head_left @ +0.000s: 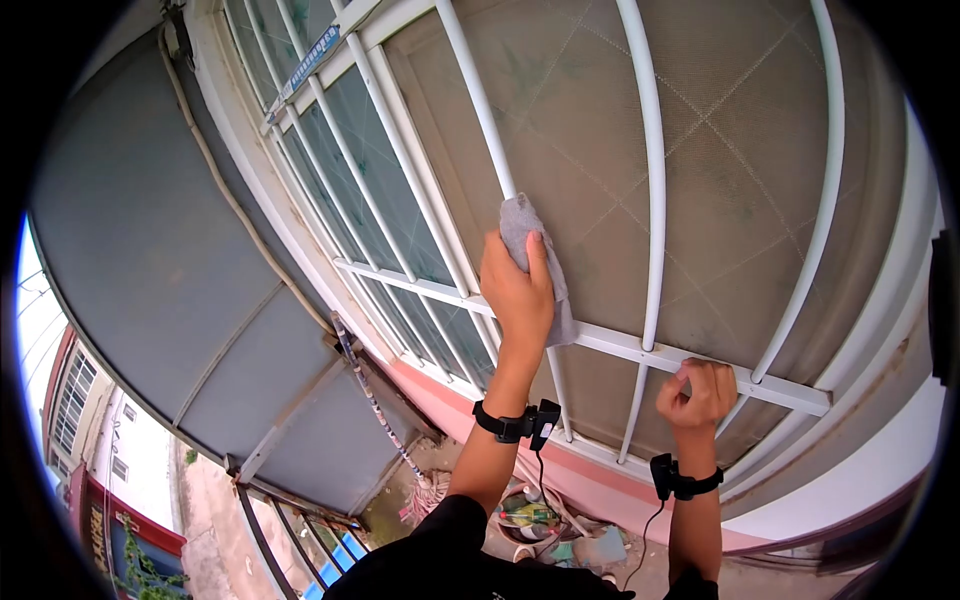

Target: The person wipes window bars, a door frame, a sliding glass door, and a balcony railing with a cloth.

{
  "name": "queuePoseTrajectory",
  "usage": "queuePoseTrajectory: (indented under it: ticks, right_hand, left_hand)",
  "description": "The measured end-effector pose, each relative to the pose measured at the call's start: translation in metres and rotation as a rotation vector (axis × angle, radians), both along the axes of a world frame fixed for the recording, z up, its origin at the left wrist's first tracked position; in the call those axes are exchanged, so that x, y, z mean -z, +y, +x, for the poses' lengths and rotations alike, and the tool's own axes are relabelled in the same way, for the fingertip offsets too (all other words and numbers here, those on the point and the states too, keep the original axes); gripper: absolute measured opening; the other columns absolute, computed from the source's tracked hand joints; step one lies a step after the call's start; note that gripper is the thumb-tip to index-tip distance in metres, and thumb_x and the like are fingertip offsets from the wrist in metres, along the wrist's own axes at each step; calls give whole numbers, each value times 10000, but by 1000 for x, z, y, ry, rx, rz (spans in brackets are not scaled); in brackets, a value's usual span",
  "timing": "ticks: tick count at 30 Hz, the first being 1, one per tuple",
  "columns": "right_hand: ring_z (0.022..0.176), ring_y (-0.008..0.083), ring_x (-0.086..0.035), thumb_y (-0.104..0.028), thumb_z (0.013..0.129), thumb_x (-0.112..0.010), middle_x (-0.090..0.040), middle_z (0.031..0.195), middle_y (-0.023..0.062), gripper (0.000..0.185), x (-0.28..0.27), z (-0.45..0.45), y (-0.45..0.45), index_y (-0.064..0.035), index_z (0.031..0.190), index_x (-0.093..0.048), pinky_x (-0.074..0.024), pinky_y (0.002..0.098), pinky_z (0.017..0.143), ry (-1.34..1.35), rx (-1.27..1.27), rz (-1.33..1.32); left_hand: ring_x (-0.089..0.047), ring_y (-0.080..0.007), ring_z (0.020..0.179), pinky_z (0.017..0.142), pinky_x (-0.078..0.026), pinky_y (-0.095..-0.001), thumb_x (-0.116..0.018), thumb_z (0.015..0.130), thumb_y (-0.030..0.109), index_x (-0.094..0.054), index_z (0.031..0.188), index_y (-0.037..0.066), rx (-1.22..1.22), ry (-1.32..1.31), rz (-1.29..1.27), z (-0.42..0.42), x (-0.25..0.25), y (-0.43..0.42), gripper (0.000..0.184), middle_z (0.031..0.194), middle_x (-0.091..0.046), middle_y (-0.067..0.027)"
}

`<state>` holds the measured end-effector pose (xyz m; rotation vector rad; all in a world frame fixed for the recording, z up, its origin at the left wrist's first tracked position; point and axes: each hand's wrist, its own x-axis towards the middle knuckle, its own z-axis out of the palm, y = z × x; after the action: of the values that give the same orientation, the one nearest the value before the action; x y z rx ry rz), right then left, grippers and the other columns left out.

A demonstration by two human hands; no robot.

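Observation:
A grey cloth (520, 222) is wrapped against one of the white upright window bars (480, 95), and my left hand (518, 285) is closed on it. The cloth's lower end (562, 328) hangs by the white crossbar (612, 343). Farther right, my right hand (698, 393) is curled into a fist in front of the same crossbar, between two uprights. Its palm side is hidden, so I cannot tell whether it grips anything. Each wrist wears a black strap with a small device and a cable.
Behind the bars lie a brown screen (735, 130) and window panes (365, 165). A large grey panel (150, 230) stands at left. Below are a mop (428, 495), a container of bottles (528, 512) and a pink wall ledge (440, 395).

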<state>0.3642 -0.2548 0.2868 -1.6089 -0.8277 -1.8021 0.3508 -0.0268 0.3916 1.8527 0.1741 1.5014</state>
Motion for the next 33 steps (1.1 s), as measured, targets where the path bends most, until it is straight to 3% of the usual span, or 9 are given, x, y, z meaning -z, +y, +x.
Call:
queuePoseTrajectory:
  ticks: [2, 5, 8, 11, 15, 25, 28, 33]
  right_hand:
    - [605, 256, -548, 26, 752, -582, -644, 752, 74, 304, 2, 3, -1, -71, 1037, -549, -405, 357, 531, -18, 4, 9]
    - [598, 256, -547, 27, 745, -577, -646, 749, 75, 315, 4, 4, -2, -72, 1044, -551, -406, 360, 525, -34, -11, 7]
    - [594, 258, -547, 28, 742, -575, -636, 740, 76, 306, 0, 3, -3, -69, 1032, -563, -405, 363, 519, -62, -20, 3]
    - [598, 262, -550, 28, 729, -578, -630, 737, 77, 297, 4, 6, -3, -66, 1011, -577, -408, 365, 519, -79, -12, 11]
    - [601, 267, -549, 31, 699, -585, -625, 741, 81, 313, 4, 5, -5, -61, 999, -592, -411, 369, 523, -54, -20, -8]
    - [600, 271, -546, 24, 686, -599, -615, 739, 90, 317, 5, 5, -7, -56, 992, -604, -415, 379, 527, -50, -4, -33]
    - [599, 270, -546, 18, 688, -598, -619, 740, 89, 316, 5, 5, -7, -55, 996, -604, -415, 379, 525, -44, -19, -32]
    - [602, 270, -551, 20, 688, -592, -623, 742, 87, 309, 6, 6, -7, -55, 987, -607, -421, 378, 526, -30, -14, -25]
  left_hand:
    - [-580, -407, 833, 759, -450, -488, -678, 978, 224, -587, 1065, -29, -283, -48, 257, 7, 17, 8, 282, 891, -599, -212]
    - [-574, -417, 854, 768, -439, -509, -704, 944, 236, -585, 1053, -26, -246, 20, 231, 6, 37, 12, 308, 891, -597, -214]
    - [-567, -444, 796, 713, -435, -514, -697, 953, 228, -534, 926, -15, -231, -24, 337, 1, 23, 14, 294, 825, -578, -235]
    - [-581, -456, 806, 712, -438, -525, -698, 945, 230, -532, 908, -19, -266, 50, 362, -4, 11, 14, 301, 829, -592, -244]
    - [-591, -422, 792, 706, -436, -521, -696, 942, 265, -575, 954, -16, -329, 39, 407, 3, -34, 20, 307, 838, -606, -213]
    - [-670, -440, 698, 645, -506, -545, -696, 937, 355, -582, 858, -13, -551, -152, 584, 13, -231, 27, 393, 724, -669, -237]
    - [-691, -430, 710, 648, -525, -535, -684, 938, 354, -594, 856, -17, -575, -190, 575, 15, -249, 23, 390, 723, -685, -236]
    - [-688, -428, 704, 650, -522, -535, -673, 937, 333, -613, 876, -27, -559, -159, 581, 13, -235, 24, 370, 721, -686, -232]
